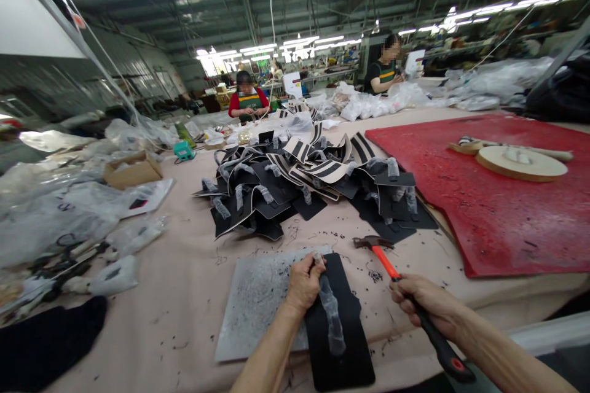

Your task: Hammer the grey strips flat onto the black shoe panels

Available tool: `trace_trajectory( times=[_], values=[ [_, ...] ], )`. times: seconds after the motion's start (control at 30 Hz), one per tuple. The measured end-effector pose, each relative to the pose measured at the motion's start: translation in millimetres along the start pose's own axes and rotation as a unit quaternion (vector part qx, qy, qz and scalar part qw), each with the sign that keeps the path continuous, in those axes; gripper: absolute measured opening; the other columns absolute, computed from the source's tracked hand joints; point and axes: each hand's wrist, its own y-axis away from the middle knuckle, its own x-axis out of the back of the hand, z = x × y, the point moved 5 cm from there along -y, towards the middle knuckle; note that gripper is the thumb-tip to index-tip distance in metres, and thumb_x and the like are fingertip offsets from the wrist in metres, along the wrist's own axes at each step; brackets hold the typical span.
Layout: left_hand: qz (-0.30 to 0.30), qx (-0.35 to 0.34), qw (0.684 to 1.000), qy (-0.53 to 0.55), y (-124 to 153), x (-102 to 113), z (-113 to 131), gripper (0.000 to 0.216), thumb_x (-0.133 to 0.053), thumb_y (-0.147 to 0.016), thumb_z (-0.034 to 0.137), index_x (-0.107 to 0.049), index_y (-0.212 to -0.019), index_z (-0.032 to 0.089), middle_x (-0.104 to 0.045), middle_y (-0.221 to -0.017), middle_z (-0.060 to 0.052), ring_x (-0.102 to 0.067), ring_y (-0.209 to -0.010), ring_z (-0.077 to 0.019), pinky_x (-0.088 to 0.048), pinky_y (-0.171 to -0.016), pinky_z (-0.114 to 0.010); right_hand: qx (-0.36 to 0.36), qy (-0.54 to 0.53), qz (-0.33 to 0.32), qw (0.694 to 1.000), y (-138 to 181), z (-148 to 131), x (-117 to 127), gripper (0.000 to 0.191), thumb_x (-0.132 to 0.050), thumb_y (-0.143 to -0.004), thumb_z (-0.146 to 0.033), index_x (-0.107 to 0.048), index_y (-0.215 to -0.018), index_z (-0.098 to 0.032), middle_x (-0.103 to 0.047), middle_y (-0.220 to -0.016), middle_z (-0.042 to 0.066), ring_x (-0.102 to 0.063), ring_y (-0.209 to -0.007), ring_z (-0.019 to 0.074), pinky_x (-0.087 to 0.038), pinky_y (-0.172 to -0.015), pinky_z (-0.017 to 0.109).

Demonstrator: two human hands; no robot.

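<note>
My left hand (305, 282) is closed at the upper end of a plastic-wrapped handle (332, 316), which runs down the middle of a flat black panel (359, 350). The panel lies partly over the right side of a grey metal plate (249, 313) with a scuffed, speckled surface. To the right, my right hand (426, 307) is wrapped round the orange and black shaft of a claw hammer (386, 261). The hammer's head points away from me, apart from the panel. Some of my left fingertips are hidden.
Ahead lies a heap of black and striped panels (276, 187) with wrapped handles. A red board (507, 221) at right carries a tape roll (520, 166). Plastic bags (69, 215) and a cardboard box (133, 171) crowd the left. Two people sit across the table.
</note>
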Motion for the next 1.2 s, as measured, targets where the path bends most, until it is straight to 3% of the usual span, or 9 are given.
trace_trajectory(
  times=[0.17,0.3,0.43,0.6,0.67,0.77,1.0,1.1,1.2],
  values=[
    [-0.016,-0.022,0.999,-0.018,1,-2,1,0.014,-0.054,-0.088,0.018,-0.068,-0.089,0.020,-0.072,-0.083,-0.002,-0.067,-0.076,-0.0176,-0.049,-0.075,-0.026,0.119,-0.032,0.086,0.989,30,-58,7,0.037,-0.029,-0.096,-0.054,-0.044,-0.079,-0.024,-0.046,-0.059,-0.005,-0.042,-0.044,0.0122,-0.034,-0.043,0.025],
    [-0.022,-0.035,0.998,-0.039,2,-4,1,0.014,-0.054,-0.087,0.016,-0.067,-0.089,0.020,-0.070,-0.081,-0.001,-0.064,-0.074,-0.0161,-0.047,-0.072,-0.024,0.316,0.155,0.195,0.916,48,-80,12,0.037,-0.034,-0.100,-0.050,-0.049,-0.078,-0.023,-0.054,-0.056,-0.002,-0.050,-0.046,0.0145,-0.028,-0.048,0.028],
    [-0.028,-0.036,0.998,-0.049,2,-4,2,0.015,-0.053,-0.087,0.016,-0.067,-0.089,0.021,-0.068,-0.077,0.000,-0.063,-0.070,-0.0154,-0.046,-0.069,-0.024,0.368,0.295,0.183,0.863,53,-94,19,0.032,-0.038,-0.101,-0.040,-0.051,-0.078,-0.023,-0.055,-0.051,-0.003,-0.045,-0.036,0.0139,-0.017,-0.045,0.031],
    [-0.027,-0.023,0.999,-0.036,2,-3,3,0.016,-0.053,-0.086,0.015,-0.067,-0.092,0.020,-0.072,-0.085,-0.003,-0.066,-0.078,-0.0174,-0.049,-0.075,-0.026,0.393,0.118,0.360,0.838,82,-133,59,0.030,-0.039,-0.101,-0.041,-0.050,-0.080,-0.022,-0.049,-0.053,-0.005,-0.046,-0.041,0.0115,-0.029,-0.046,0.025],
    [-0.028,-0.024,0.999,-0.038,2,-3,2,0.017,-0.053,-0.086,0.015,-0.068,-0.092,0.020,-0.072,-0.086,-0.003,-0.066,-0.079,-0.0174,-0.049,-0.076,-0.026,0.406,0.083,0.384,0.825,87,-129,53,0.027,-0.040,-0.101,-0.037,-0.050,-0.082,-0.022,-0.051,-0.053,-0.004,-0.047,-0.041,0.0111,-0.031,-0.046,0.025],
    [-0.036,-0.025,0.997,-0.061,2,-4,1,0.017,-0.053,-0.085,0.014,-0.068,-0.090,0.020,-0.070,-0.078,-0.001,-0.064,-0.072,-0.0164,-0.047,-0.070,-0.025,0.424,0.209,0.251,0.845,73,-106,20,0.029,-0.039,-0.100,-0.034,-0.051,-0.076,-0.023,-0.054,-0.048,-0.003,-0.046,-0.036,0.0121,-0.022,-0.043,0.027],
    [-0.029,-0.026,0.998,-0.044,4,-2,4,0.018,-0.053,-0.086,0.014,-0.068,-0.093,0.022,-0.073,-0.086,-0.002,-0.067,-0.078,-0.0172,-0.049,-0.075,-0.025,0.177,0.283,0.094,0.938,17,-24,20,0.033,-0.031,-0.101,-0.042,-0.054,-0.087,-0.023,-0.066,-0.064,0.004,-0.064,-0.060,0.0215,-0.033,-0.056,0.029],
    [-0.029,-0.023,0.999,-0.034,3,-2,6,0.019,-0.054,-0.086,0.015,-0.069,-0.095,0.021,-0.074,-0.089,-0.003,-0.069,-0.083,-0.0187,-0.051,-0.079,-0.027,0.124,0.287,0.096,0.945,-6,7,24,0.034,-0.030,-0.100,-0.037,-0.057,-0.087,-0.020,-0.067,-0.070,0.008,-0.066,-0.066,0.0250,-0.040,-0.061,0.033],
    [-0.023,-0.021,0.999,-0.036,3,-1,5,0.019,-0.054,-0.086,0.017,-0.070,-0.096,0.021,-0.075,-0.092,-0.005,-0.070,-0.086,-0.0202,-0.052,-0.082,-0.028,0.192,0.316,0.206,0.906,-10,3,13,0.031,-0.037,-0.094,-0.030,-0.061,-0.108,-0.016,-0.069,-0.102,0.017,-0.067,-0.088,0.0313,-0.047,-0.074,0.041]
  ],
)
